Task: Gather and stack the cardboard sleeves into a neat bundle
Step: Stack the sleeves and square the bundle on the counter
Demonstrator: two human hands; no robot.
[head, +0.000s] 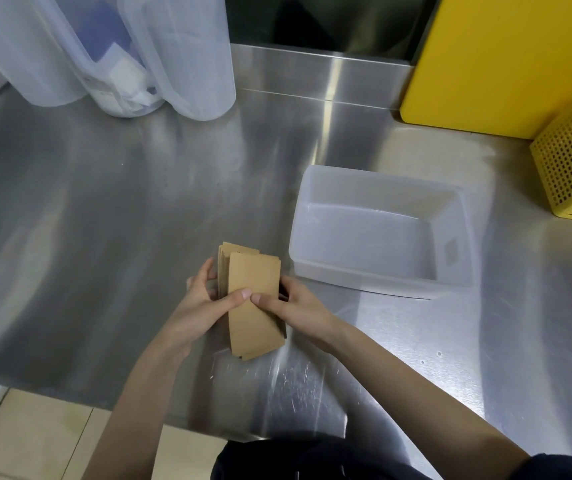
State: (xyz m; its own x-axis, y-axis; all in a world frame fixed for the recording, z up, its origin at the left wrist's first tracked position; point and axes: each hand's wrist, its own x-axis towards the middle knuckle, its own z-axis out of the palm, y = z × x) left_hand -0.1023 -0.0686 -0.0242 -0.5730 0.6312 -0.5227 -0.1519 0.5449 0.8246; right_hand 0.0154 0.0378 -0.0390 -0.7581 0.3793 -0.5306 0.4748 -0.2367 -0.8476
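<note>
Left hand (205, 303), right hand (295, 303) clasp cardboard sleeves (251, 317); no readable print.

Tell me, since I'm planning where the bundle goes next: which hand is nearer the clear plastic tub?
Right hand, gripping the sleeve stack on the side facing the tub; left hand is across the stack.

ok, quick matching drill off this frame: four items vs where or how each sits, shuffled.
Items:
1. cardboard sleeves
2. clear tub
3. yellow mesh basket
4. translucent jugs

Places/states:
A. far left, at the back of the counter
B. held between left hand and right hand
C. empty, right of the hands
D. right edge, tilted

Pairs: 1-B, 2-C, 3-D, 4-A
</note>
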